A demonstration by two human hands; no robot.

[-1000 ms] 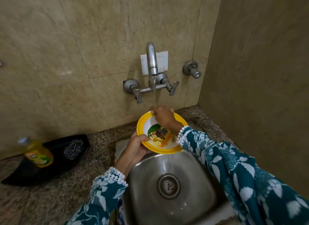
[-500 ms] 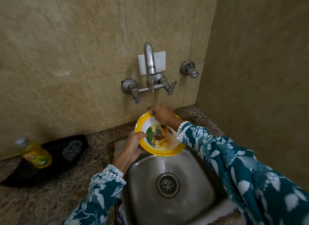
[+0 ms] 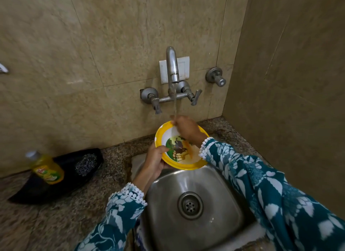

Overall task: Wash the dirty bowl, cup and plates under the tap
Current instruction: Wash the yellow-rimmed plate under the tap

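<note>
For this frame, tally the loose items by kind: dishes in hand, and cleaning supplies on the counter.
Dishes in hand: 1, the yellow-rimmed plate, held by the left hand with the right hand on it under the tap.
Soap bottles: 1, the yellow bottle.
Scrubbers: 1, the steel scrubber.
Trays: 1, the black tray.
Total: 4

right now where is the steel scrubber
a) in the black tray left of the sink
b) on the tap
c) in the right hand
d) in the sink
a: the steel scrubber lies in the black tray on the counter, left of the sink, beside the yellow soap bottle.
</note>
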